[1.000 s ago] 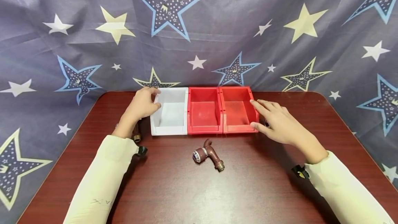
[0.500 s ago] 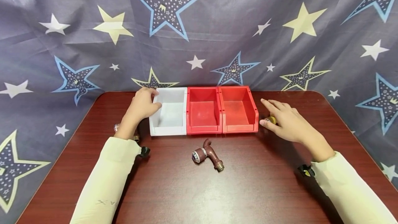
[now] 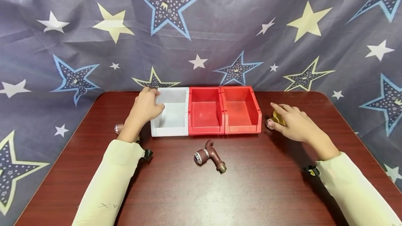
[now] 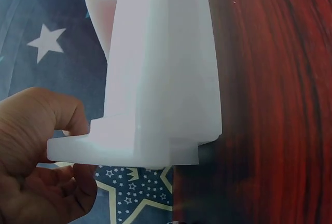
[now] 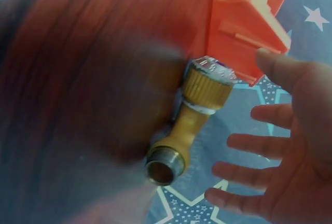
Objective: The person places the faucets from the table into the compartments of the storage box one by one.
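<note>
My left hand (image 3: pixel 143 106) grips the left wall of a white plastic bin (image 3: pixel 170 132), thumb over its rim; the left wrist view shows the bin's edge (image 4: pixel 119 151) pinched between thumb and curled fingers. Right of the bins, my right hand (image 3: pixel 296 125) hovers with fingers spread by a gold-coloured water tap (image 5: pixel 189 123). That tap has a ribbed knob and a threaded open end, and lies apart from the fingers in the right wrist view. A brown tap (image 3: pixel 215 157) lies on the table in front of the bins.
A red bin (image 3: pixel 206 130) and an orange-red bin (image 3: pixel 241 129) stand in a row beside the white one. Another tap's ribbed knob (image 3: pixel 118 128) shows left of my left wrist, the rest mostly hidden. A star-patterned cloth (image 3: pixel 204 20) hangs behind the table (image 3: pixel 176 191).
My right hand has left the orange-red bin's side and moved right to the gold tap, which has come into view. The left hand stays on the white bin.
</note>
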